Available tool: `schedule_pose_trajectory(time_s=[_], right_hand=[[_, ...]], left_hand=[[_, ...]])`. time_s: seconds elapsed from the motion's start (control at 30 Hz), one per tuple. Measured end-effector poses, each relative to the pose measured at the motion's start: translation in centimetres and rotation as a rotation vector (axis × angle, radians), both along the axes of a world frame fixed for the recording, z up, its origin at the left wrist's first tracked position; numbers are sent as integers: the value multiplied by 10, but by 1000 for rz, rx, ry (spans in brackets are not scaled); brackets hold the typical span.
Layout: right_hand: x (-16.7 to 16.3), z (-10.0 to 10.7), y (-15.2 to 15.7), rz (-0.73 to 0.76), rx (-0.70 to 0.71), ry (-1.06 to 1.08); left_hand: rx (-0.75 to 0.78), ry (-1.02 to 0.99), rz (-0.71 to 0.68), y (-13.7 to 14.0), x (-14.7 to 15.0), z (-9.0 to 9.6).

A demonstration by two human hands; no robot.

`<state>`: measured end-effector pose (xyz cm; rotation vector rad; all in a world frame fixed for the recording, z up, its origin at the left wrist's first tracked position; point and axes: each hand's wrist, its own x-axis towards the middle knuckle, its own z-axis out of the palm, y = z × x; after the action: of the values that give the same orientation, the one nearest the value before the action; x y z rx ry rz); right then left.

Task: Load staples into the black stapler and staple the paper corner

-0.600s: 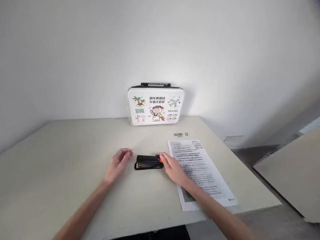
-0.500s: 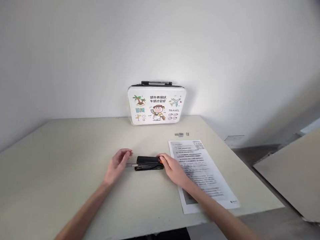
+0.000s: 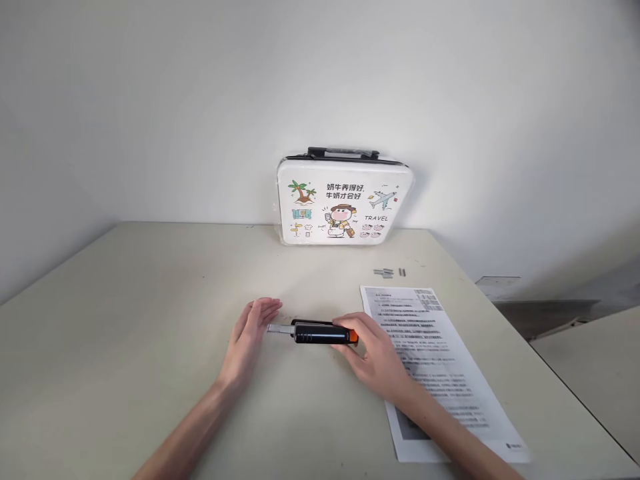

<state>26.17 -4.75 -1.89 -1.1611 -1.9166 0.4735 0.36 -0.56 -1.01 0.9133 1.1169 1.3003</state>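
Note:
A black stapler (image 3: 320, 333) with an orange end piece lies crosswise in front of me, top side towards me. My right hand (image 3: 370, 350) grips its right end between thumb and fingers. From the stapler's left end sticks out a silver metal staple tray (image 3: 279, 329). My left hand (image 3: 251, 333) is just left of that tray, its fingers stretched out and the palm turned towards the tray's end. Whether the left hand touches the tray I cannot tell.
Printed paper sheets (image 3: 440, 353) lie under my right forearm. Beyond them are several small staple strips (image 3: 384, 273) on the pale table (image 3: 125, 333). A white cartoon-printed case (image 3: 345, 200) with a black handle leans on the wall.
The stapler has turned so its top faces me, and the metal tray shows more clearly. My left fingers have straightened out. The camera view has shifted left and closer.

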Motion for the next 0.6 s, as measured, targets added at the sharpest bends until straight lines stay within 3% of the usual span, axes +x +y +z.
schedule_pose_trajectory(time_s=[0.13,0.23,0.4,0.6], right_hand=[[-6,6,-3,-60,402,-43],[-10,12,-1,-73,610,-154],[-11,15,0,-74,699,-279],[-3,14,3,-109,712,-275]], left_hand=[[-317,-408,-48,2,8,10],[-503,-490,-123,3,18,24],[-551,-556,-132,8,27,36],[-548,-632,-116,16,29,31]])
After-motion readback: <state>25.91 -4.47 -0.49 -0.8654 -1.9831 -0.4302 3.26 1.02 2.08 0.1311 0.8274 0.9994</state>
